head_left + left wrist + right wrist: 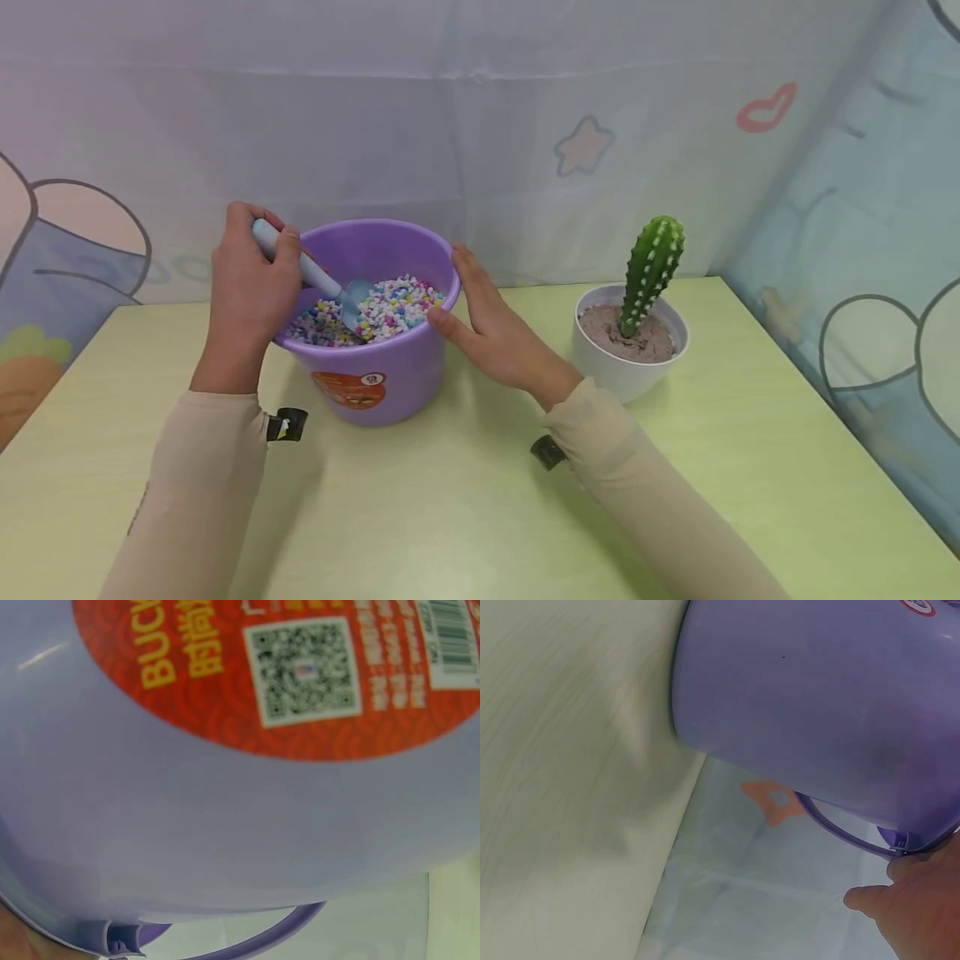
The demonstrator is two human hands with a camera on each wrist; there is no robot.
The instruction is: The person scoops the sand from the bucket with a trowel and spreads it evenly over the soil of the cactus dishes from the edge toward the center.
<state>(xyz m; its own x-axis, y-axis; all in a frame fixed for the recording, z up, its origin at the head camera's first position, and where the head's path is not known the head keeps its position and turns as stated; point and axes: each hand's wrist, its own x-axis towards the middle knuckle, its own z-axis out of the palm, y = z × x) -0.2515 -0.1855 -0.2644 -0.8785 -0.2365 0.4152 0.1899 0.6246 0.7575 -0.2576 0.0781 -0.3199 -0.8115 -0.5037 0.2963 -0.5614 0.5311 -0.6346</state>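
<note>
A purple bucket stands on the table, part-filled with small multicoloured beads. My left hand grips the pale blue handle of a small shovel whose blade is partly sunk in the beads. At the bucket's right side, my right hand rests against the rim with fingers extended. In the left wrist view the bucket's wall and its red label fill most of the picture. The right wrist view has the right hand's fingers at the rim, near the bucket's handle.
A white pot holding a green cactus in brown soil stands to the right, close to the right forearm. The pale yellow-green table meets a printed cloth backdrop behind the bucket.
</note>
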